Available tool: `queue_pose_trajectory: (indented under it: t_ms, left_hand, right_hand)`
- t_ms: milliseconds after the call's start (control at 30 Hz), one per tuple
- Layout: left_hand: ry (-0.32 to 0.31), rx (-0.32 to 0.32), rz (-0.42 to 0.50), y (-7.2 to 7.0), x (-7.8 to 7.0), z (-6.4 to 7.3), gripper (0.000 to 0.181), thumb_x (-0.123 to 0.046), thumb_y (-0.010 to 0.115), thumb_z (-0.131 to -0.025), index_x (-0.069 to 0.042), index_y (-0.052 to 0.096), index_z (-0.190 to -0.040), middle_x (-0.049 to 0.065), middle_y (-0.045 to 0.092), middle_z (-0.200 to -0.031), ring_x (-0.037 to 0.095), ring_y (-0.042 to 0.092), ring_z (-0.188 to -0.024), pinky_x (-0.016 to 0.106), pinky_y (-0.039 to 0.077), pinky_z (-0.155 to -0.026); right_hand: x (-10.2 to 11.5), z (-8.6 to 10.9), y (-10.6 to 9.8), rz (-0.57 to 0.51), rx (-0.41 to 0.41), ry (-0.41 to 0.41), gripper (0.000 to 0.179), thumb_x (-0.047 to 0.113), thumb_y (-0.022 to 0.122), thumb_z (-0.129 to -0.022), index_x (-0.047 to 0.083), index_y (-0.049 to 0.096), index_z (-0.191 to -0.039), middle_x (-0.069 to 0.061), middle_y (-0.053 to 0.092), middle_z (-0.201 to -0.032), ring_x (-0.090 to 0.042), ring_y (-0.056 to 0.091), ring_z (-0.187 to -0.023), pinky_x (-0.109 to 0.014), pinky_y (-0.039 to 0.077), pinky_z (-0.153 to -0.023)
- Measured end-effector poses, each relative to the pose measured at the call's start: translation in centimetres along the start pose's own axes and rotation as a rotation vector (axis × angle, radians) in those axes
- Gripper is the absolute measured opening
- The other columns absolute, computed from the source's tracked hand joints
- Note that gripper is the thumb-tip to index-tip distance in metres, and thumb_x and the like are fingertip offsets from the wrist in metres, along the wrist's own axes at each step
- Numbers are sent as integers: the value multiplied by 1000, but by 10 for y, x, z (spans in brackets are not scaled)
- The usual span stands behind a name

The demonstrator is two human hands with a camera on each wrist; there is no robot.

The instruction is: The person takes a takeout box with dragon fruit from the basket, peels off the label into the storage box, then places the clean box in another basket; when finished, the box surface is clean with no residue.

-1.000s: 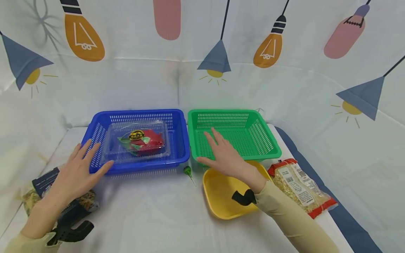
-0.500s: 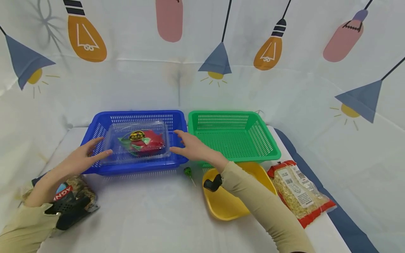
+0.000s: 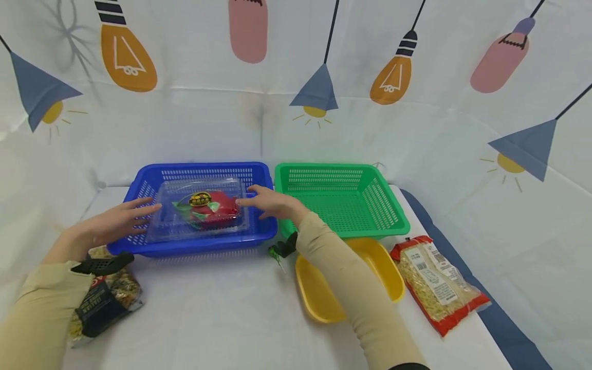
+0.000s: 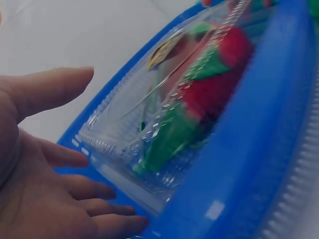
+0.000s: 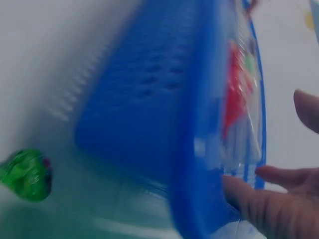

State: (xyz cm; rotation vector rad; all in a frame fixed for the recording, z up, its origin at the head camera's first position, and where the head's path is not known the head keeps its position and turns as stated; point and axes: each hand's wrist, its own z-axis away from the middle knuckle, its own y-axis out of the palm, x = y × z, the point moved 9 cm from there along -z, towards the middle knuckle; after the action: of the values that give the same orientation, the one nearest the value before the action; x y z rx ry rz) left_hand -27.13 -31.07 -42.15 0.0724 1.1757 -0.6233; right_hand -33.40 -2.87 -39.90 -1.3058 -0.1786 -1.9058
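A clear plastic box (image 3: 162,226) lies in the blue basket (image 3: 185,251). Inside it is a red fruit (image 3: 219,208) with green leaf-like parts, under a black and yellow label. My left hand (image 3: 113,223) hovers by the basket's left end, fingers extended toward the box; in the left wrist view the hand (image 4: 60,194) shows thumb and fingers spread, apart from the box. At the box's right end is my right hand (image 3: 275,203), its fingers reaching over the basket rim. In the right wrist view its thumb (image 5: 309,109) stands away from the fingers; contact with the box is unclear.
A green basket (image 3: 342,231) stands right of the blue one. A yellow tray (image 3: 324,298) sits in front, partly behind my right sleeve. A green lollipop (image 3: 276,255) lies between. Bags lie at both sides: a dark-labelled one (image 3: 106,306) left, a red-edged one (image 3: 437,282) right.
My right hand has moved left from above the green basket to the box's right end. My left hand has lowered and turned beside the box's left end. The box has stayed put.
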Motion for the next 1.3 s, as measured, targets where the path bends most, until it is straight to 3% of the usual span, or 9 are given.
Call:
queue_pose_trajectory:
  t_ms: [133,300,533,767,1033,1167,1300]
  left_hand:
    - [-3,35,54,-2,3,-7,84,-39,34,-110,-3,-30,-151,31,-23,-158,64,-3,-141,68,16,-114]
    - [-2,45,77,-4,5,-12,84,-39,35,-109,-3,-28,-152,29,-23,-159,64,-4,-141,69,18,-113]
    - [13,61,124,-8,5,-18,79,-36,31,-110,-2,-28,-152,28,-26,-158,65,-5,-140,70,23,-110]
    - [27,28,160,-8,4,-18,77,-32,34,-110,-2,-20,-155,33,-16,-160,59,15,-143,57,44,-104]
    - [33,9,135,-6,2,-16,78,-23,41,-109,-1,-17,-156,37,-11,-158,59,24,-140,57,46,-102]
    - [49,2,117,-7,0,-15,79,-21,43,-109,1,-17,-156,38,-6,-157,50,41,-135,56,48,-100]
    - [75,-17,115,-11,-1,-14,78,-20,43,-109,1,-16,-155,40,-3,-156,22,60,-119,53,50,-98]
  right_hand:
    - [-4,-12,1,-110,33,38,82,36,62,-99,16,13,-161,-7,15,-166,-32,22,-151,-54,31,-115]
    - [-8,-22,7,-123,77,56,82,34,59,-101,20,7,-162,-6,10,-168,-34,18,-152,-58,25,-117]
    - [-9,-30,8,-183,98,78,81,31,59,-102,22,6,-162,-8,16,-166,-39,30,-147,-54,35,-113]
    - [-11,-35,9,-176,93,74,74,20,54,-104,23,9,-162,-10,26,-163,-37,37,-144,-49,42,-109]
    - [-11,-37,7,-171,90,56,73,16,55,-104,21,12,-162,-14,31,-160,-37,41,-141,-47,45,-106]
    - [-10,-37,5,-159,86,36,73,16,57,-103,20,14,-162,-14,35,-157,-34,49,-132,-46,46,-105]
    - [-7,-36,4,-163,87,6,74,17,58,-102,21,14,-162,-14,36,-155,-28,56,-113,-44,48,-102]
